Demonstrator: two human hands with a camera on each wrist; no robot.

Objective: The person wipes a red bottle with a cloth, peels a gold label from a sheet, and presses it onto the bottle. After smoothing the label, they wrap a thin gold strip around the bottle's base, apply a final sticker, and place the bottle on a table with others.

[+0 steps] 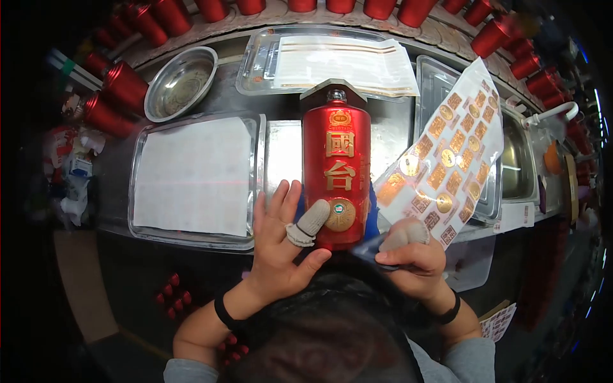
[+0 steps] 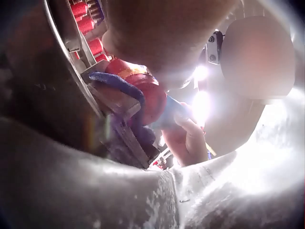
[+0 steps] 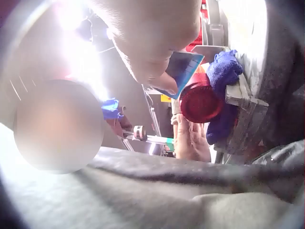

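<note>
While lying flat on its side at the middle of the near edge of the dark worktop (image 1: 225,94), kept from rolling by a blue cloth pad (image 3: 223,71) on a grey cradle: red cylindrical bottle with gold characters (image 1: 336,159), neck toward the far edge, lettered face up for working.

Left hand (image 1: 280,247) spread, fingers straight, gripping nothing. 1 finger in a grey fabric finger cot (image 1: 311,221), laid on the bottle just beside a round gold seal (image 1: 340,215) near the base, seemingly to steady the bottle without marking the finish.

Right hand (image 1: 414,263) closed, pinching a thin blue plastic card (image 3: 183,71) just beside the bottle's base, with a 2nd cot on 1 fingertip. Clear sheet of gold stickers (image 1: 447,150) apparently held in the same grip, tilted up toward the right edge, off the bottle yet within reach.

At the left edge, rectangular steel tray (image 1: 132,185) lined with white paper. At the far edge, 2nd steel tray (image 1: 252,57) holding striped paper, round steel bowl (image 1: 181,83) beside it, and a row of red metal canisters (image 1: 415,9) behind.
</note>
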